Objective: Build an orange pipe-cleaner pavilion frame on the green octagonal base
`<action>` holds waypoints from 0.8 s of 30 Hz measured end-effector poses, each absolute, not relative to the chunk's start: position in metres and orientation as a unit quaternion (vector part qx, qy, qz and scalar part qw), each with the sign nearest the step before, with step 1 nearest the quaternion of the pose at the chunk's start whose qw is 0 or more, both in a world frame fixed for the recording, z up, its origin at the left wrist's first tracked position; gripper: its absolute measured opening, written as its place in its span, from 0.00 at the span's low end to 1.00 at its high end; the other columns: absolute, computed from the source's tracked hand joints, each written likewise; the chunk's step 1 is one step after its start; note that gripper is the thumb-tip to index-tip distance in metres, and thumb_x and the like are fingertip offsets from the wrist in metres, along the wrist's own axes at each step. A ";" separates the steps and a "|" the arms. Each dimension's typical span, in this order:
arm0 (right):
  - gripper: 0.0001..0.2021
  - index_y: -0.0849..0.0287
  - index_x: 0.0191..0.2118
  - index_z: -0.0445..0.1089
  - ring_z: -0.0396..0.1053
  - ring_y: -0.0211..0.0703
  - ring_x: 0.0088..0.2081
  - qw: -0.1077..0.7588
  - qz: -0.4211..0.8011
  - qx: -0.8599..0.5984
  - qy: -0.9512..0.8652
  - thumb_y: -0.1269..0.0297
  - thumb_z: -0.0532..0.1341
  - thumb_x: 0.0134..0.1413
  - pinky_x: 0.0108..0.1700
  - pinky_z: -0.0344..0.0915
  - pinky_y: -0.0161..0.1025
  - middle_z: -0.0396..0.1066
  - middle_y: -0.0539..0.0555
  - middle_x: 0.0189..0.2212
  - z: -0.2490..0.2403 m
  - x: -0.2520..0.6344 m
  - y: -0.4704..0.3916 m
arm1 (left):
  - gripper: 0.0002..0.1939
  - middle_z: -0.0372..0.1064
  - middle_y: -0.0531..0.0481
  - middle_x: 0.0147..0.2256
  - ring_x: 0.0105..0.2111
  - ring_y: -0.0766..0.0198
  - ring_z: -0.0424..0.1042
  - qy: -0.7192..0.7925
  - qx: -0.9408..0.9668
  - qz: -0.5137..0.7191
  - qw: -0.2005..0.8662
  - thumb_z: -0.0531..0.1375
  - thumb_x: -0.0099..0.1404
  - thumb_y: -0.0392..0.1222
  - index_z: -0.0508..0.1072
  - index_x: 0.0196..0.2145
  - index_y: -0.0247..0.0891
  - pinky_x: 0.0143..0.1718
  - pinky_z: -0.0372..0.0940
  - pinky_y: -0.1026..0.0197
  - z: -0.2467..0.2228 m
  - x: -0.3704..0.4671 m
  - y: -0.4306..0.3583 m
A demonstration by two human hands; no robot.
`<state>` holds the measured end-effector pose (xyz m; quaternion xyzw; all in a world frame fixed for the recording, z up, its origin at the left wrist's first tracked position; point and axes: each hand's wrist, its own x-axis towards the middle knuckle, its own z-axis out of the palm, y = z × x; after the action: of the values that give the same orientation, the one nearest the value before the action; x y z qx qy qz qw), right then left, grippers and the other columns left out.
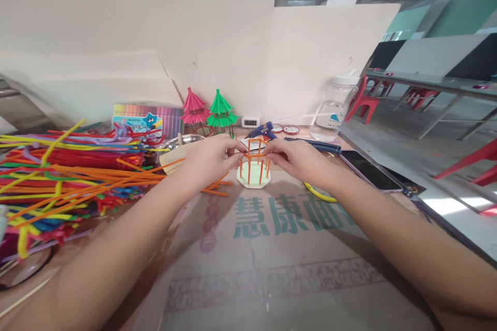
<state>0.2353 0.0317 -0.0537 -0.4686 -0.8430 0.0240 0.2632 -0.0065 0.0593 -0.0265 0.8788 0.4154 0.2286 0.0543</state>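
Observation:
A small frame of orange pipe cleaners point(249, 171) stands upright on a pale, many-sided base point(254, 182) in the middle of the table. Several orange posts rise from the base, and orange strips join them near the top. My left hand point(217, 154) pinches the upper left of this frame between thumb and fingers. From the other side, my right hand point(292, 156) pinches its upper right corner. Loose orange pipe cleaners point(217, 186) lie beside the base, below my left hand.
Bundled coloured pipe cleaners point(58, 176) fill the left side. Behind stand red point(193, 106) and green point(221, 108) tree-like models, a small digital clock point(250, 122) and a glue gun point(264, 131). A water bottle point(334, 108) and phone point(368, 170) are to the right.

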 end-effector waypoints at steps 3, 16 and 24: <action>0.10 0.57 0.47 0.74 0.74 0.45 0.37 0.259 0.016 -0.465 -0.846 0.68 0.57 0.65 0.39 0.62 0.37 0.79 0.54 0.40 -0.054 0.236 0.032 | 0.13 0.73 0.50 0.33 0.32 0.63 0.69 0.402 0.884 0.236 0.041 0.59 0.66 0.40 0.82 0.43 0.41 0.33 0.58 0.62 -0.029 -0.005 0.059; 0.12 0.56 0.51 0.75 0.71 0.40 0.32 0.234 0.014 -0.464 -0.854 0.68 0.58 0.65 0.35 0.59 0.35 0.79 0.52 0.38 -0.049 0.235 0.028 | 0.11 0.68 0.50 0.33 0.33 0.62 0.69 0.384 0.893 0.234 0.031 0.57 0.70 0.39 0.80 0.41 0.38 0.40 0.62 0.60 -0.037 0.006 0.056; 0.13 0.55 0.51 0.75 0.71 0.40 0.32 0.232 0.022 -0.462 -0.856 0.67 0.58 0.64 0.35 0.59 0.35 0.79 0.51 0.38 -0.051 0.236 0.028 | 0.09 0.70 0.49 0.36 0.38 0.59 0.71 0.392 0.889 0.229 0.052 0.57 0.69 0.37 0.78 0.36 0.38 0.42 0.63 0.58 -0.039 0.007 0.057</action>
<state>0.2363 0.0276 -0.0510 -0.4624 -0.8556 0.0224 0.2317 0.0074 0.0570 -0.0392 0.8892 0.3925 0.2292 0.0524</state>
